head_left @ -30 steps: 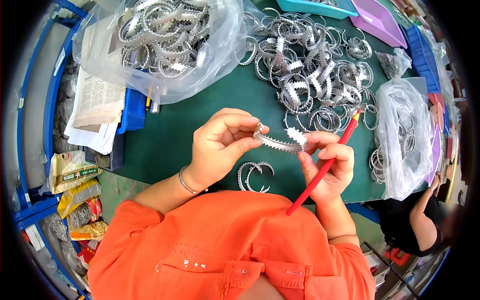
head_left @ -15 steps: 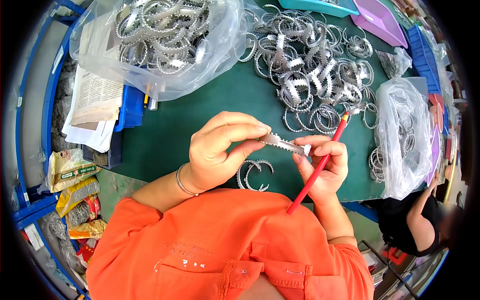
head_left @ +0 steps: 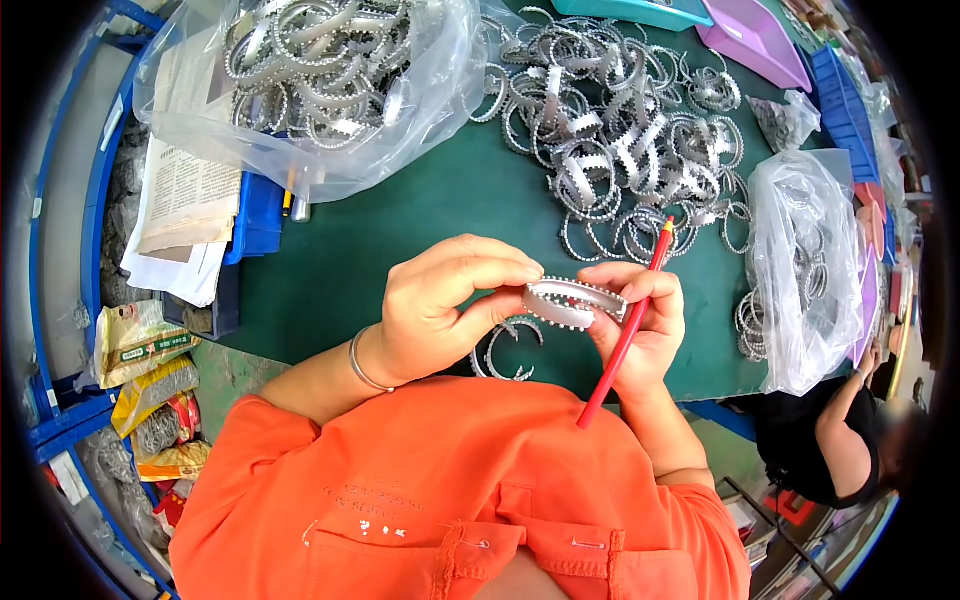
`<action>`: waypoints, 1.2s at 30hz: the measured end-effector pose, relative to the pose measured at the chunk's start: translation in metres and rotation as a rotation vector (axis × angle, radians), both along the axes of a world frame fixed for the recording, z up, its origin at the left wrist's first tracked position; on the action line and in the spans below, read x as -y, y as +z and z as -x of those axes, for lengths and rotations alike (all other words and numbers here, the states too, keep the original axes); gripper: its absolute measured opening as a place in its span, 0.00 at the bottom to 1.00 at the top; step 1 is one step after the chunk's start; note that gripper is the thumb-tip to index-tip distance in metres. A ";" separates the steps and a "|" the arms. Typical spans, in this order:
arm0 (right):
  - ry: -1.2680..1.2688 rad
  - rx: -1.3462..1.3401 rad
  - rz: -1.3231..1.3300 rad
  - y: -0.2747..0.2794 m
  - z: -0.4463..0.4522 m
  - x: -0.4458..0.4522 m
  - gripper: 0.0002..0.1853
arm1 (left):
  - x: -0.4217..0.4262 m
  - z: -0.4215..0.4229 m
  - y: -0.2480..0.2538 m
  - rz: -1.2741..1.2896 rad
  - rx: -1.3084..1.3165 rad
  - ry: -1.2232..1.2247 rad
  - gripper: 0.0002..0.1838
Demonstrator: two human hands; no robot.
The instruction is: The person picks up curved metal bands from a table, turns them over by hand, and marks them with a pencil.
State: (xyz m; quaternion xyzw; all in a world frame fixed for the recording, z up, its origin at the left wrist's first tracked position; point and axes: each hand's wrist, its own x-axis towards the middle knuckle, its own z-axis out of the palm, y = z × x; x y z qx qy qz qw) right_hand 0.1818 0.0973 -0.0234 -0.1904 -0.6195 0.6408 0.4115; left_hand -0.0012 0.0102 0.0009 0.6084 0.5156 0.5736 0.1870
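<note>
A silver, C-shaped metal bangle with beaded edges (head_left: 560, 312) is held up between my two hands, above the front of the green table. My left hand (head_left: 432, 302) pinches its left end between thumb and fingers. With thumb and fingertips, my right hand (head_left: 645, 325) grips the other end, and a red pencil (head_left: 618, 365) lies across its fingers, tip pointing away from me. Just below the left fingertips, a few similar open bangles (head_left: 488, 355) rest on the table, partly hidden by the hand.
Many bangles form a heap (head_left: 625, 150) on the green table (head_left: 390, 215). A plastic bag of bangles (head_left: 320, 165) stands back left, another bag (head_left: 810, 270) lies right. Papers (head_left: 190, 200) cover a blue bin at left. A person in black (head_left: 815, 440) is at far right.
The bangle has turned in my fingers, from an edge-on strip to showing its open curve. My right hand and the pencil have shifted slightly left.
</note>
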 end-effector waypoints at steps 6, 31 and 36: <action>-0.021 -0.008 0.122 0.002 0.001 -0.001 0.11 | 0.000 0.001 0.004 -0.038 -0.039 0.029 0.13; 0.010 -0.085 0.255 0.019 0.003 -0.001 0.16 | -0.002 0.003 0.001 -0.089 -0.119 -0.026 0.14; -0.029 -0.019 -0.060 0.010 -0.002 -0.005 0.18 | -0.004 0.000 0.012 0.090 -0.020 -0.079 0.13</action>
